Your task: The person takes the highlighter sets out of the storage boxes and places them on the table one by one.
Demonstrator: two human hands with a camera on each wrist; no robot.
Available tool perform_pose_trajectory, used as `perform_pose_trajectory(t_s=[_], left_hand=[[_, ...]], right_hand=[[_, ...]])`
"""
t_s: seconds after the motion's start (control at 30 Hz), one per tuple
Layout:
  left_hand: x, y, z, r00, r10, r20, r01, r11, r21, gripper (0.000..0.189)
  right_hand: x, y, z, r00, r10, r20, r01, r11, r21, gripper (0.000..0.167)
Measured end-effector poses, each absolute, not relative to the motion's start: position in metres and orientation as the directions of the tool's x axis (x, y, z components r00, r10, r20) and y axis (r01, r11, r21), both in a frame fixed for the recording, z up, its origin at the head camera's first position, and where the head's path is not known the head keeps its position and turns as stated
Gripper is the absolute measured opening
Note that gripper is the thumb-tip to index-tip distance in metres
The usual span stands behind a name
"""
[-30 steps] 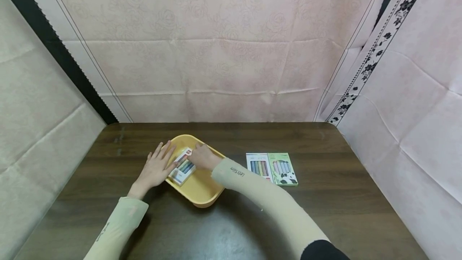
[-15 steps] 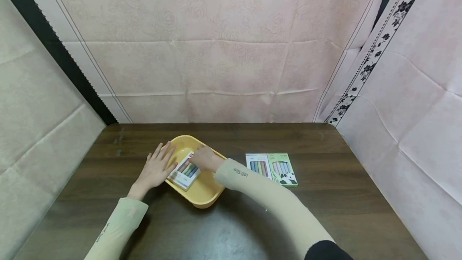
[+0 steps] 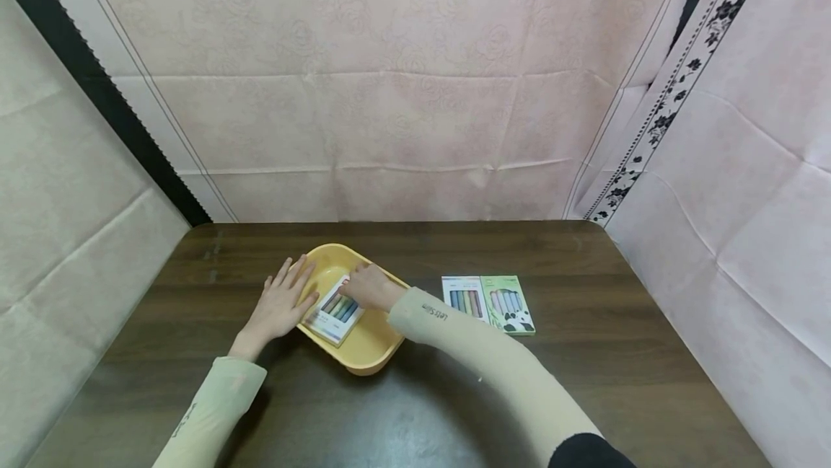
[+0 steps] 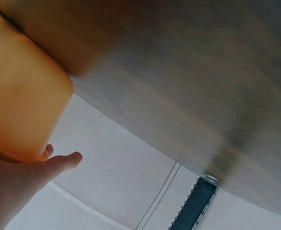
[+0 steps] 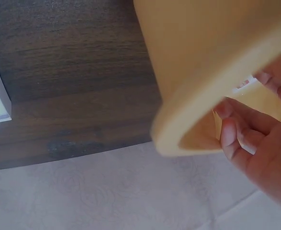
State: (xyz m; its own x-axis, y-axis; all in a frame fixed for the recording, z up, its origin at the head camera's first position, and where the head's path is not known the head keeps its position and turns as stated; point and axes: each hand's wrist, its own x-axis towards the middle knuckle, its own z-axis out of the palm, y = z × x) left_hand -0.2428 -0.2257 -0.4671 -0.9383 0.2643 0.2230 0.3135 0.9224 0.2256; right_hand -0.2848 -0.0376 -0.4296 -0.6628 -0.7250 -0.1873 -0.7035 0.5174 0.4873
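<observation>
My left hand (image 3: 277,308) lies with spread fingers over the left rim of the yellow plastic basin (image 3: 368,342). In the left wrist view its thumb (image 4: 63,162) extends beside the basin's wall. A flat white box (image 3: 334,320) with a row of coloured sticks on its front lies slanted inside the basin. My right hand (image 3: 370,288) reaches in over the right rim and holds the box's upper end between thumb and curled fingers. In the right wrist view only a sliver of that box (image 5: 245,85) shows between the fingers (image 5: 229,132); the rest is hidden.
Right of the basin, a white box (image 3: 464,295) and a green box (image 3: 508,302) with a panda lie side by side on the dark wooden table (image 3: 617,352). My right forearm passes over the white one's lower corner. Pale cloth (image 3: 402,93) hangs behind the table.
Inside the basin the box has shifted down and to the right, with my right hand moving slightly right. My left hand and the boxes outside the basin stay in place.
</observation>
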Motion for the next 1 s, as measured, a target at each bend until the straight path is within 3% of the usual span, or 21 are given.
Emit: perform_pose_trajectory(t_s=[0.2,0.53,0.83,1.0], left_hand=[[-0.243,-0.226,-0.468,-0.936,0.265,0.233,0.317,0.921,0.226,0.058],[-0.244,-0.226,-0.467,-0.928,0.269,0.257,0.329,0.916,0.229,0.057],[-0.243,-0.226,-0.468,-0.932,0.263,0.251,0.32,0.921,0.224,0.058],[-0.243,-0.225,-0.467,-0.938,0.253,0.236,0.307,0.924,0.229,0.058]], right_hand=[[-0.287,-0.04,-0.436,-0.681,-0.702,-0.211,-0.695,0.527,0.49,0.038],[-0.286,-0.038,-0.437,-0.679,-0.706,-0.202,-0.7,0.54,0.467,0.033],[-0.288,-0.028,-0.441,-0.592,-0.793,-0.143,-0.748,0.475,0.463,0.026],[-0.289,-0.026,-0.443,-0.573,-0.805,-0.153,-0.768,0.462,0.444,0.026]])
